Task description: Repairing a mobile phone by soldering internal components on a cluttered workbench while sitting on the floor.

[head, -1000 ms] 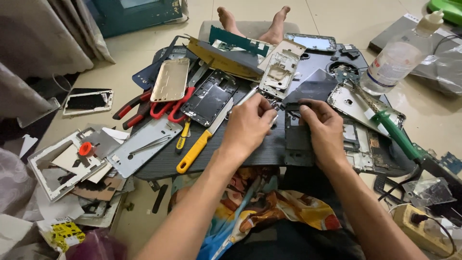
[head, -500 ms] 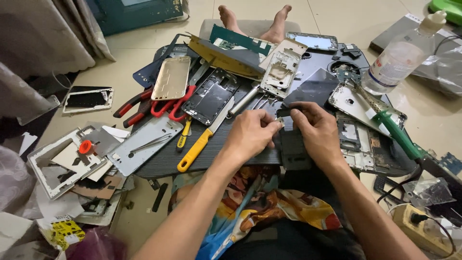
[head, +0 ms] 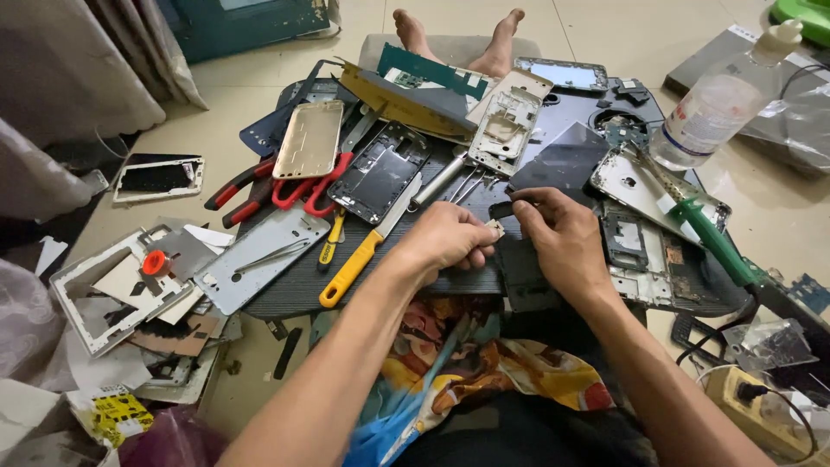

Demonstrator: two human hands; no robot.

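Hands lowered, left hand (head: 445, 242) pinching small metal part (head: 495, 228)

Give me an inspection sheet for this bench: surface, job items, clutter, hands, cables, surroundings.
Surface: dark ribbed mat on a tiled floor, crowded.
Job's things: small metal part pinched between both hands.
Clutter: gold phone back, red-handled pliers, yellow-handled knife, green-handled screwdriver, phone frame, tweezers.
Grippers: left hand and right hand both on the part.
Cables: black lead into a power strip.
Surroundings: plastic bottle, curtain, bare feet.
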